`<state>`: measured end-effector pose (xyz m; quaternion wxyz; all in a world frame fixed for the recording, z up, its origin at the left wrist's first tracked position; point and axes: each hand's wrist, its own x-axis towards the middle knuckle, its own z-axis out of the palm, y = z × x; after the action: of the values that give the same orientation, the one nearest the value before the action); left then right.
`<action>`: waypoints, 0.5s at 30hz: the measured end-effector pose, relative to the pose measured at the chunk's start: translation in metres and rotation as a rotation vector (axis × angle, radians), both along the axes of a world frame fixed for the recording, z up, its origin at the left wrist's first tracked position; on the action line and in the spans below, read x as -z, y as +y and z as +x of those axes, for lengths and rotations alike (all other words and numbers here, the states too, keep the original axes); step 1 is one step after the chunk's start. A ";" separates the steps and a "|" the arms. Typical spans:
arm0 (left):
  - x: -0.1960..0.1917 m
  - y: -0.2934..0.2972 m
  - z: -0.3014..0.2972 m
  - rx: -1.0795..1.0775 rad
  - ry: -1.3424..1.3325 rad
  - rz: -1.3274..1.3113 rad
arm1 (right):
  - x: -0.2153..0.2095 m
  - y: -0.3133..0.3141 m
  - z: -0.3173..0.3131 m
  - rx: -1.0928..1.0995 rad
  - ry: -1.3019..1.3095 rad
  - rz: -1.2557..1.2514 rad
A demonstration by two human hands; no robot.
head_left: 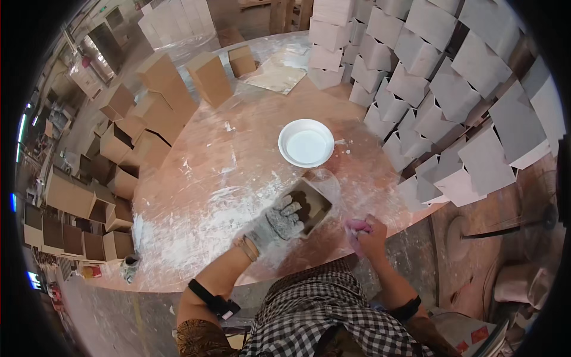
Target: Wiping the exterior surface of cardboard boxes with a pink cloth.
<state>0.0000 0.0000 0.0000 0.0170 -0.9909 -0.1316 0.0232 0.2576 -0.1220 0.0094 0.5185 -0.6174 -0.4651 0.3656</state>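
My left hand (278,221), in a grey knitted glove, grips the near edge of a small open brown box (310,204) that lies on the round, glue-smeared table (226,178). The glove's fingers reach into the box's opening. My right hand (369,238), bare, is closed on a pink cloth or sponge (357,225) just right of the box, near the table's front edge. A white bowl of white liquid (306,143) stands on the table beyond the box.
Stacks of brown open boxes (143,119) crowd the table's left side. Grey-white boxes (440,89) are piled high along the right and back. A flat sheet (279,71) lies at the far side. A fan stand (505,229) is on the floor at right.
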 end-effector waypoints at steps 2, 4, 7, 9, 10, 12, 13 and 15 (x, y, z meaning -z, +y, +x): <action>0.009 -0.021 0.006 -0.084 -0.319 0.053 | 0.001 0.013 0.006 0.101 -0.024 -0.009; 0.003 -0.045 0.018 -0.175 -0.414 -0.011 | -0.014 0.018 -0.004 0.095 -0.214 0.038; 0.003 -0.051 0.020 -0.259 -0.591 0.001 | -0.016 0.037 -0.014 0.044 -0.509 0.147; 0.003 -0.052 0.016 -0.302 -0.636 0.061 | -0.023 0.051 -0.019 -0.002 -0.615 0.190; 0.007 -0.053 0.013 -0.311 -0.635 0.062 | -0.034 0.062 -0.025 -0.014 -0.705 0.219; 0.017 -0.052 0.011 -0.301 -0.643 0.079 | -0.037 0.084 -0.029 -0.023 -0.798 0.247; 0.017 -0.051 0.013 -0.294 -0.646 0.077 | -0.029 0.096 -0.028 -0.057 -0.819 0.240; 0.017 -0.048 0.013 -0.289 -0.574 -0.046 | -0.020 0.097 -0.030 -0.094 -0.839 0.229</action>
<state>0.0128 -0.0482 -0.0167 -0.0466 -0.9281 -0.2701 -0.2520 0.2276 -0.0252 0.0294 0.3325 -0.6293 -0.7005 0.0524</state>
